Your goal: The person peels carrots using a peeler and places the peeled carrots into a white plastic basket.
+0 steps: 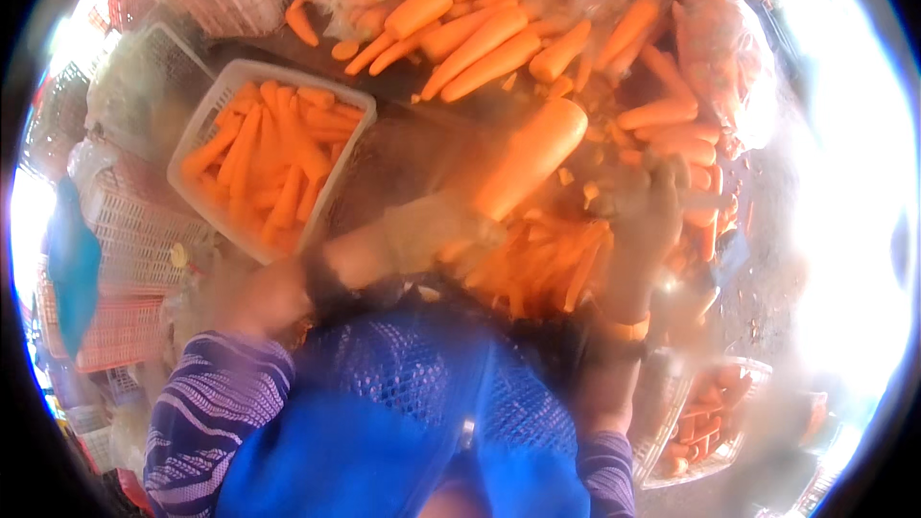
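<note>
My left hand [468, 226], in a pale glove, grips the lower end of a large carrot [536, 155] that slants up to the right. To its right, my right hand [651, 194], also gloved, is closed around something; a blurred narrow shape juts out to its right, perhaps a tool's blade or handle. The two hands are apart. Below the large carrot lies a heap of orange peelings or carrot pieces [547, 262], close to my body. Small orange scraps [591, 191] are scattered between the hands. The picture is hazy there.
A white plastic basket of carrots [367, 111] stands at the left. Loose carrots [475, 50] pile up ahead, beside clear plastic bags [727, 57] of carrots. Stacked crates [137, 230] stand at the far left. Another white basket [658, 424] with orange pieces is at the lower right.
</note>
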Action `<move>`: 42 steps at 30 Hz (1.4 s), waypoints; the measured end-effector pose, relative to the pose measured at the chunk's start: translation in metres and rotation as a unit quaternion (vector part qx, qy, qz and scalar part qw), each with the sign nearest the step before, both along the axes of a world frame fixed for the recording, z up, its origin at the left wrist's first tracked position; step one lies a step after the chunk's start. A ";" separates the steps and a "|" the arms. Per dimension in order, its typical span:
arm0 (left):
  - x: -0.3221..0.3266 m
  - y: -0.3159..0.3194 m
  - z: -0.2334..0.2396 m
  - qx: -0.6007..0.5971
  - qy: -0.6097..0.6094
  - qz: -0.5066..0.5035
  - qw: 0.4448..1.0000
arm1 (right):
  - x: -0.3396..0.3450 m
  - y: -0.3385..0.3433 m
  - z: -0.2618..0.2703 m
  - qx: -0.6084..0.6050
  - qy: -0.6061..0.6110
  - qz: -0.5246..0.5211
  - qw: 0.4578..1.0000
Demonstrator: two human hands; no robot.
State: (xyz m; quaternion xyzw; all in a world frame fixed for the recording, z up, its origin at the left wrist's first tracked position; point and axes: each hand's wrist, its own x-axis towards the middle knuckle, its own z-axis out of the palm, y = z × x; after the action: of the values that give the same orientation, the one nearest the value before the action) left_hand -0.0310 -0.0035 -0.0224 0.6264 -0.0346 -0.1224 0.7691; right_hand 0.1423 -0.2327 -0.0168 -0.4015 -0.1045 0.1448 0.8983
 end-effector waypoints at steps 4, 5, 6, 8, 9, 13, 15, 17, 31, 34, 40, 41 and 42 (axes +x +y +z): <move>-0.004 -0.003 -0.013 0.131 -0.195 -0.051 0.971 | -0.051 0.074 0.036 -0.198 -0.157 -0.028 0.967; -0.008 0.007 -0.009 0.093 -0.129 -0.091 0.983 | -0.043 0.077 0.024 -0.297 -0.265 -0.044 0.916; -0.015 0.018 0.002 0.059 -0.056 -0.129 0.988 | -0.026 0.072 0.018 -0.328 -0.313 -0.047 0.890; -0.033 0.024 0.030 0.130 0.018 -0.114 0.985 | 0.031 0.037 -0.013 -0.460 -0.477 -0.149 0.733; -0.039 0.024 0.045 0.162 0.056 -0.124 0.977 | 0.060 0.010 -0.028 -0.545 -0.565 -0.247 0.569; -0.059 0.027 0.060 0.003 0.136 -0.059 0.989 | 0.021 0.009 0.036 -0.334 -0.265 -0.180 0.886; -0.042 0.031 0.049 0.104 -0.003 -0.082 0.991 | 0.020 0.033 0.035 -0.427 -0.426 -0.268 0.751; -0.036 0.037 0.022 0.121 -0.066 -0.065 0.988 | 0.003 0.073 0.044 -0.259 -0.337 -0.175 0.888; -0.039 0.037 -0.003 0.251 -0.199 -0.134 0.938 | 0.035 0.015 0.019 -0.412 -0.413 -0.282 0.762; -0.030 0.029 0.010 0.216 -0.083 -0.091 0.969 | 0.012 0.037 0.021 -0.273 -0.314 -0.220 0.882; 0.001 -0.006 0.050 0.276 -0.110 0.024 0.955 | -0.060 0.085 0.036 -0.193 -0.267 -0.069 0.942; 0.001 -0.008 0.048 0.294 -0.145 0.030 0.944 | -0.062 0.089 0.031 -0.218 -0.266 -0.053 0.937; -0.001 -0.005 0.053 0.292 -0.078 0.013 0.953 | -0.063 0.095 0.026 -0.241 -0.267 -0.033 0.932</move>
State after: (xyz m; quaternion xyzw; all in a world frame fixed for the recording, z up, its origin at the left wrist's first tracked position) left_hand -0.0324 -0.0085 0.0306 0.8314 -0.0492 -0.0676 0.5493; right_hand 0.0791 -0.1376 0.0088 -0.6334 -0.2893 0.0230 0.7174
